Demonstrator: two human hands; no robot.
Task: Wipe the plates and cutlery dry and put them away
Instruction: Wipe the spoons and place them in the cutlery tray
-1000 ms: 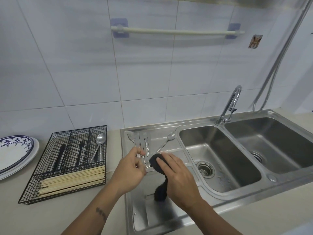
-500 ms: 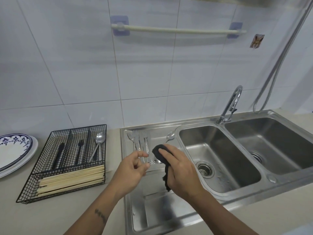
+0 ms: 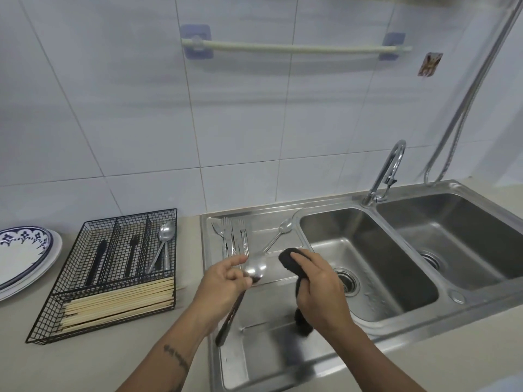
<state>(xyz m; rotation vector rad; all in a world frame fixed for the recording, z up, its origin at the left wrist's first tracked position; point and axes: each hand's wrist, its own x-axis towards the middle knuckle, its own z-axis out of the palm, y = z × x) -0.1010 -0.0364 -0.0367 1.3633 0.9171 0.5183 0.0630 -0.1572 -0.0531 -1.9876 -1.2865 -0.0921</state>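
Soft, even, cool indoor light, faint shadow under the towel bar (image 3: 297,48) on the wall tiles (image 3: 113,108), dull sheen on the steel sink (image 3: 368,278), wide-angle bending at the edges, slight blur toward the bottom corners.

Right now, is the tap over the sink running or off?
Off. No stream falls from the tap spout, and the sink basin below holds no pooled water, only droplets.

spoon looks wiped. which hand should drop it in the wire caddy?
Left. The left hand already holds the spoon and is on the side of the wire caddy, where the other spoons lie in its right-hand slot. The right hand grips the dark cloth over the drainboard, farther from it.
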